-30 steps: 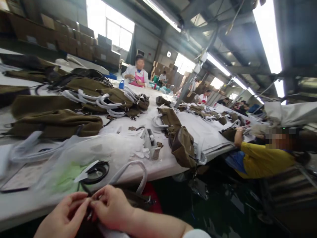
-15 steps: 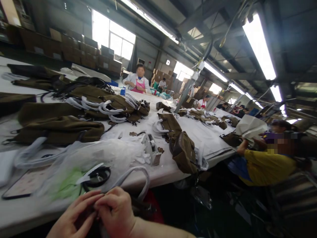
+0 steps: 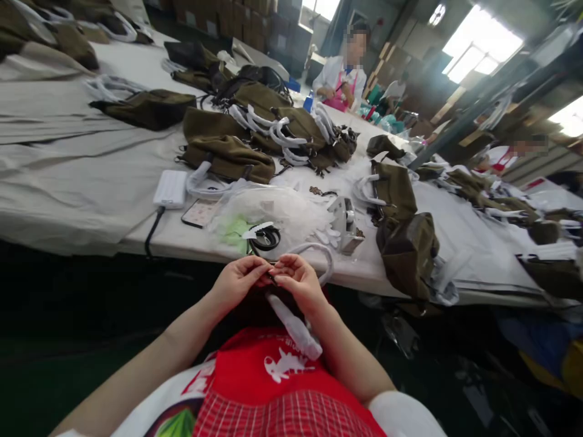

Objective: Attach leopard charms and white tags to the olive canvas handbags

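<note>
At the table's front edge, my left hand [image 3: 241, 278] and my right hand [image 3: 298, 282] meet with their fingertips pinched together. Between them shows a small dark piece [image 3: 272, 278], too small to name. Below lies a dark bag, mostly hidden by my hands, in front of my red apron [image 3: 255, 358]. One white-wrapped handle [image 3: 327, 261] arches up beside my right hand; another white-wrapped handle [image 3: 294, 328] hangs under my wrists. Just beyond my fingers are a coiled black strap [image 3: 268, 238] with a white tag and a clear plastic bag [image 3: 282, 209].
Olive bags [image 3: 228, 158] with white-wrapped handles lie across the white table [image 3: 113, 194]. A white power bank [image 3: 170, 188] with a black cable, a phone [image 3: 199, 213] and a white dispenser [image 3: 345, 224] are close by. Another olive bag [image 3: 407, 255] overhangs the edge at right. A co-worker [image 3: 341, 82] sits opposite.
My view has turned left and down, so my forearms and apron now show. Both hands stay together, pinching at the same spot. The person in yellow has mostly left the view.
</note>
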Demonstrator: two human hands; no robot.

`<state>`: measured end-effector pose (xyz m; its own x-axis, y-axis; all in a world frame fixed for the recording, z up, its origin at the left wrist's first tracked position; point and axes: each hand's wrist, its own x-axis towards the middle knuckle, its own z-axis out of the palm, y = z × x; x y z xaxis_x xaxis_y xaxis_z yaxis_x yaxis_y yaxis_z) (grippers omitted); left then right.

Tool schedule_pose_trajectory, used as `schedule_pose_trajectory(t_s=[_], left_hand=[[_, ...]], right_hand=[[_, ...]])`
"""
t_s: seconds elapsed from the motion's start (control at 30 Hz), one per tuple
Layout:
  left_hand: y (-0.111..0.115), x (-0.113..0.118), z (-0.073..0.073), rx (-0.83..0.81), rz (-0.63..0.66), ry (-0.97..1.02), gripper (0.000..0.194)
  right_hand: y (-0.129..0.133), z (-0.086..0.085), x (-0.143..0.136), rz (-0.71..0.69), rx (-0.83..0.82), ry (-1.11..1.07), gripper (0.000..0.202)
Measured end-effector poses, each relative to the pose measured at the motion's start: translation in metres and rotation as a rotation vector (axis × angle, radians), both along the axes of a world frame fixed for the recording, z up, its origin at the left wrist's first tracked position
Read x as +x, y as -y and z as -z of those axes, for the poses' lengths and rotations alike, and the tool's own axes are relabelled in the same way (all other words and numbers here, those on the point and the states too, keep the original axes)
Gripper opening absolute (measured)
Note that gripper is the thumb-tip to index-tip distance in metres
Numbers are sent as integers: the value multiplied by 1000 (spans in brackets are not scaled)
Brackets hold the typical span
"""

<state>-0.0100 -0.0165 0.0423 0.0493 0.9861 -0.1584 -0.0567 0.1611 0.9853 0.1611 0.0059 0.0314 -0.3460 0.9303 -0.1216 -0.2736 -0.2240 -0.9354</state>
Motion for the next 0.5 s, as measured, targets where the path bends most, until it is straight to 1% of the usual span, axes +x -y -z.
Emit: schedule_pose_trajectory(t_s=[0.1,0.17,0.2,0.3,0.33,0.5], left_hand=[[0,-1,-4,-32,-49,31,42],[0,-1,-8,-33,-73,30,42],[0,-1,-10,-33,-76,33,41],[0,0,-14,-75,-36,78,41],[1,1,-14,-96,-15,100,41],[2,2,-15,-144,50,123,40]], right_hand=[[4,-7,10,-95,33,-56,61],[6,-11,13,-117,67,-27,63],[7,-11,14,-94,83,15,59],[9,-10,12,34,132,196,28],[10,-8,12,63,159,251,22],[13,-4,17,69,355,451,18]])
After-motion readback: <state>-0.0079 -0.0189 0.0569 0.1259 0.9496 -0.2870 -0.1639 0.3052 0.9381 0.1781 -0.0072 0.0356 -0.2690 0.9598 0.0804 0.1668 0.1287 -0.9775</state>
